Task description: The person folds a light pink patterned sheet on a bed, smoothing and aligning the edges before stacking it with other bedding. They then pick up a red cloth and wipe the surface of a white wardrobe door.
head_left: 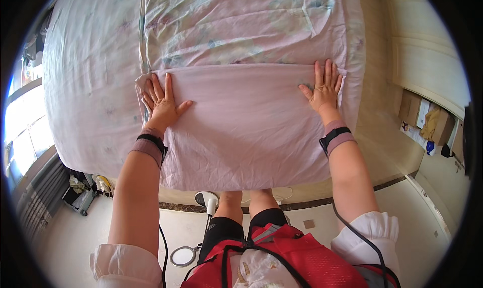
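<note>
A pink floral quilt [226, 29] lies on the bed, its near end folded back into a plain pink band [236, 102] across the middle. My left hand [162, 101] rests flat on the left end of that fold, fingers spread. At the fold's right end my right hand [324, 89] also lies flat, its fingers pointing away and the thumb apart. Neither hand grips anything. Wrinkles run over the quilt beyond the fold, while the folded band is fairly smooth. Both wrists wear pink cuffs with black straps.
The bed sheet [93, 87] spreads to the left, near a bright window [31, 122]. A small grey cart [80, 200] stands on the floor at left. By my legs are a white-headed stand [209, 202] and a round mirror-like disc [183, 256]. Cabinet shelves [427, 119] hold boxes at right.
</note>
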`<state>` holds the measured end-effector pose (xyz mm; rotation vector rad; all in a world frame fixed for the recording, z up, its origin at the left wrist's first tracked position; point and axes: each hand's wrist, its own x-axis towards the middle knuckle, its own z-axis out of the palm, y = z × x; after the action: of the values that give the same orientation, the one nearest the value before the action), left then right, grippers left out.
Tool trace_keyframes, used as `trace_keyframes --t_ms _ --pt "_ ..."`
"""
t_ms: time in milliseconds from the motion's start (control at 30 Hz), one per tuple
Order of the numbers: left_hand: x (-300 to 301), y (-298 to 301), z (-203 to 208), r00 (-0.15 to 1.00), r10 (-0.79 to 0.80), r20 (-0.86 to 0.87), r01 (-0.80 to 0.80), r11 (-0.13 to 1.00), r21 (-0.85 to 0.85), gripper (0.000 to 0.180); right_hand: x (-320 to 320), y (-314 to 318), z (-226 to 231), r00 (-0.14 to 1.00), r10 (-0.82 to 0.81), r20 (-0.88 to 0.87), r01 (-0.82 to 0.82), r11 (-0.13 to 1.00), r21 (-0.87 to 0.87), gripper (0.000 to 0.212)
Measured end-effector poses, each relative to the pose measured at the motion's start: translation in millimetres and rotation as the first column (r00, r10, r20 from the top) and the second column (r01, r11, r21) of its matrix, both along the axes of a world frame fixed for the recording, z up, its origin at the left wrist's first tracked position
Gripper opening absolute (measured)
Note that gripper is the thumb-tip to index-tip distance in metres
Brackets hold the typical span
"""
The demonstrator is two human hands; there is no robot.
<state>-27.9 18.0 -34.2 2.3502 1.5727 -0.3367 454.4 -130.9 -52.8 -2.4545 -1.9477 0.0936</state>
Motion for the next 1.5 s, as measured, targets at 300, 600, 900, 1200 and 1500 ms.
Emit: trace_keyframes --t_ms 300,600,900,1200,1500 --pt "26.9 -4.5 15.7 0.992 0.081 -0.096 -0.077 0.996 0.042 0.117 -18.8 12.4 16.2 0.98 -0.194 0.045 0.197 0.977 -0.08 0.086" --pt "104.3 -169.0 18.7 0.969 -0.238 -0.068 0.247 0.924 0.291 0.085 -243.1 -53.2 52.3 0.901 0.244 -0.359 -0.211 0.969 0.131 0.07" --pt "-39.9 -142.9 20.2 0.994 0.104 0.041 -0.109 0.984 0.14 0.105 -43.3 -138.5 16.8 0.995 -0.061 -0.077 0.064 0.997 0.035 0.092" --pt "-39.7 -137.9 11.5 0.987 0.125 -0.103 -0.127 0.992 -0.011 0.106 -40.5 -141.0 -2.1 0.991 -0.117 -0.062 0.112 0.991 -0.073 0.099" --pt "-35.3 -139.7 15.7 0.992 0.126 -0.025 -0.125 0.991 0.037 0.105 -56.3 -117.2 21.7 0.912 -0.389 0.129 0.41 0.864 -0.292 0.105"
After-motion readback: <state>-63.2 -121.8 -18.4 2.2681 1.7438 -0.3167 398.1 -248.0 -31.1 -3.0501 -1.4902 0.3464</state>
